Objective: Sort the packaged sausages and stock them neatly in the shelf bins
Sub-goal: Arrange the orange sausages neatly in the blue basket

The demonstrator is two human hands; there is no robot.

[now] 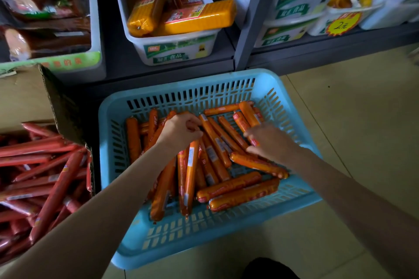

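Reaching into a blue basket [108, 165] on the floor, both hands among loose orange sausages [229, 186]. Sorting at an early-to-middle stage, by the look of it: dozens of sausages left in a jumble across the basket's middle and far side, lying at all angles, a few crosswise toward the near right corner. White bin [172, 50] on the bottom shelf [181, 70] straight beyond the basket's far edge, holding only a few big yellow-orange packs [197, 18], stacked loosely rather than neatly. Further bins to the right [294, 7], partly filled; contents hard to read. Bin at the shelf's left end [95, 29] crowded with dark packs. Open carton [56, 102] hard against the basket's left edge, heaped with red sausages [45, 188], apparently untouched.

Left hand [181, 130] near the basket's centre, fingers curled inward, resting on the pile; something possibly pinched, but cannot tell from this angle. Right hand [269, 140] toward the right side, fingers extended and slightly bent, laid over two or three sausages, thumb low beside one; more a gathering press than a closed grip. Sausages directly under and between both hands, the longest ones running from beneath the left wrist toward the near edge. Nothing lifted clear of the basket yet; gathering, aligning and shelving all left to do.
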